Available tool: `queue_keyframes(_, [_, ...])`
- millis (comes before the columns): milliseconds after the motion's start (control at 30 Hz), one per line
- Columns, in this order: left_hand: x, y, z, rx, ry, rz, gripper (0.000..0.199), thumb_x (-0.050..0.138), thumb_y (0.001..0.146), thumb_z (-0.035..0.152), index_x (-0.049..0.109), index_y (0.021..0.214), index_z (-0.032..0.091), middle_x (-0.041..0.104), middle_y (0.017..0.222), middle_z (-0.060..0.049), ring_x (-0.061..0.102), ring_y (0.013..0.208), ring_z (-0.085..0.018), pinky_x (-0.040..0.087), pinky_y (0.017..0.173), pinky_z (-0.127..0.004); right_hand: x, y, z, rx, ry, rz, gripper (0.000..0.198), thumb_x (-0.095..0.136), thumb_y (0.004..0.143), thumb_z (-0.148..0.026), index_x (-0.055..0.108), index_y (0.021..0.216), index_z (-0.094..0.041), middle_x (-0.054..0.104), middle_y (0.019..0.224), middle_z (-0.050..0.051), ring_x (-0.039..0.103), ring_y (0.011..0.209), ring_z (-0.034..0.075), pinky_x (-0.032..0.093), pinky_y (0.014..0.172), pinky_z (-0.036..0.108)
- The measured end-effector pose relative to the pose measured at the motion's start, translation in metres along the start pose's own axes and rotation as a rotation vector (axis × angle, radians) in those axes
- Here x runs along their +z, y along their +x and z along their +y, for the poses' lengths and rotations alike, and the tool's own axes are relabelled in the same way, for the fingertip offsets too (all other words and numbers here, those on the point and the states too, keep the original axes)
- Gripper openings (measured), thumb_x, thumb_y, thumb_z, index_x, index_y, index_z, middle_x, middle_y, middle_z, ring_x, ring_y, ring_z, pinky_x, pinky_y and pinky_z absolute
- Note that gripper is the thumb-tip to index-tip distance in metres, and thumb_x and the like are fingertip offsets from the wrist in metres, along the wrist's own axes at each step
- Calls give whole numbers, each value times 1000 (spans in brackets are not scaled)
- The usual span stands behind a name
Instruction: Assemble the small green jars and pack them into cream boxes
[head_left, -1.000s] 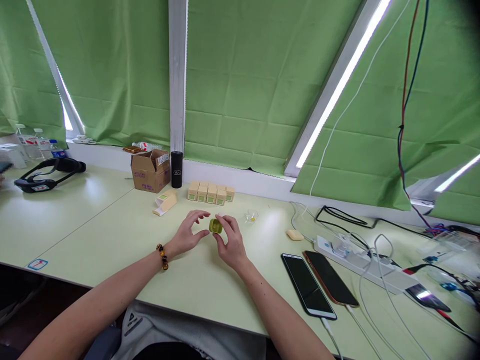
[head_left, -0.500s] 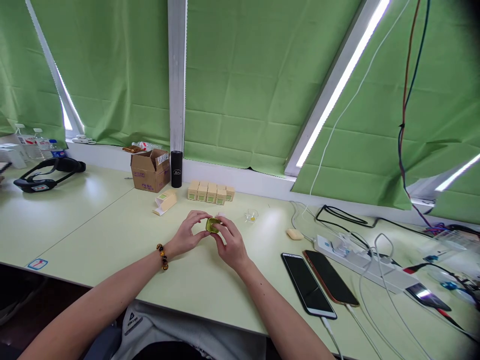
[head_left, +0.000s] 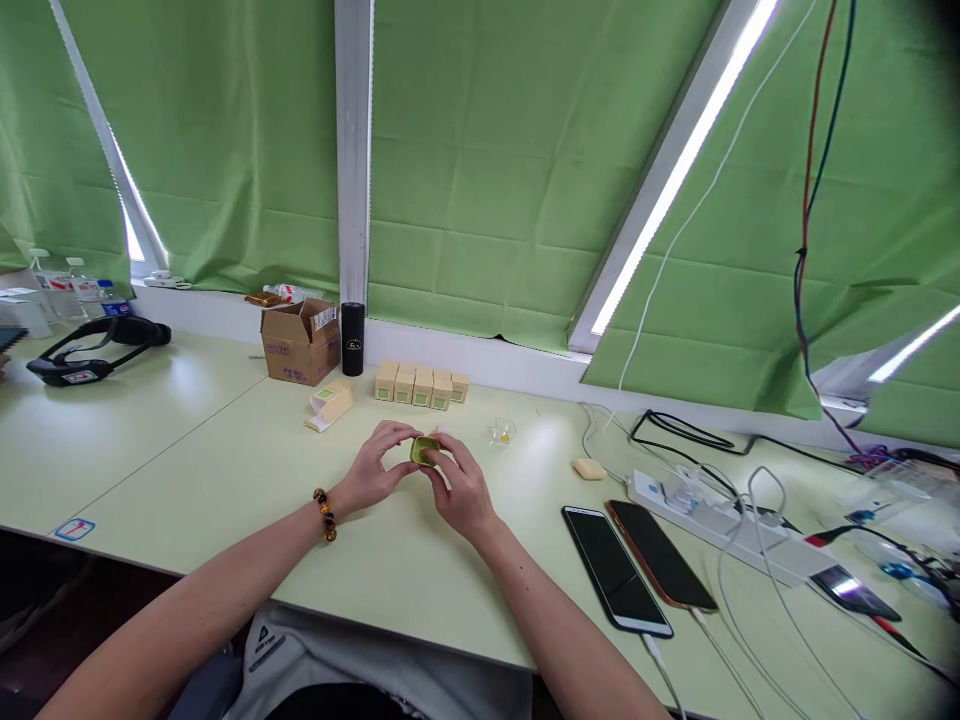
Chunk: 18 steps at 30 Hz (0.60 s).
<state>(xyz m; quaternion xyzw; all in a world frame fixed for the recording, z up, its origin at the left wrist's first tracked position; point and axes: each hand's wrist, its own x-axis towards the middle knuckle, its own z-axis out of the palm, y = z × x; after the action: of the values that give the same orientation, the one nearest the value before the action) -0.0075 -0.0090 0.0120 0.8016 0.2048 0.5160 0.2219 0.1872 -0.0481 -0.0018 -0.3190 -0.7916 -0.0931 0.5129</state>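
Between both hands, above the table, is a small green square cup-like container (head_left: 421, 449), its hollow side facing me. My left hand (head_left: 380, 464) pinches its left side with thumb and fingers; a beaded bracelet circles that wrist. My right hand (head_left: 463, 487) grips the right side, with a fingertip reaching into the hollow. Something small and pale shows just behind the right fingers, too hidden to name. To the right lies a small clear plastic piece (head_left: 502, 432) with a yellow spot. An opened cream carton (head_left: 330, 404) lies on its side beyond my left hand.
Several small cream boxes (head_left: 422, 385) stand in a row at the back, near a black tumbler (head_left: 352, 340) and a cardboard box (head_left: 300, 342). Two phones (head_left: 619, 570), a power strip (head_left: 720, 525) and loose cables occupy the right. A black headset (head_left: 97, 350) rests far left.
Both hands keep their hold on the green container, with hardly any visible movement. The view has shifted very slightly.
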Motion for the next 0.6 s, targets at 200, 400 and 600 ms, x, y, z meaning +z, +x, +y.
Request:
queue_keyframes(200, [0, 0, 1, 32, 14, 14, 37, 71, 90, 25, 64, 126, 27, 64, 118, -10, 57, 116, -25, 51, 101, -47, 0, -2, 0, 2, 15, 19, 28, 55, 95, -10, 63, 118, -24, 62, 128, 15, 62, 120, 27, 59, 96, 46])
queue_keyframes(400, [1, -1, 2, 43, 33, 20, 38, 72, 90, 23, 64, 126, 26, 64, 119, -10, 57, 116, -25, 50, 101, -47, 0, -2, 0, -15, 10, 22, 30, 54, 95, -8, 65, 119, -23, 60, 130, 16, 62, 121, 26, 59, 96, 46])
queue_keyframes(600, [0, -1, 2, 71, 62, 37, 37, 72, 90, 26, 64, 126, 26, 65, 117, -11, 58, 115, -26, 51, 99, -48, 1, -2, 1, -14, -9, -2, 31, 52, 96, -11, 65, 121, -24, 59, 134, 17, 61, 124, 29, 59, 95, 50])
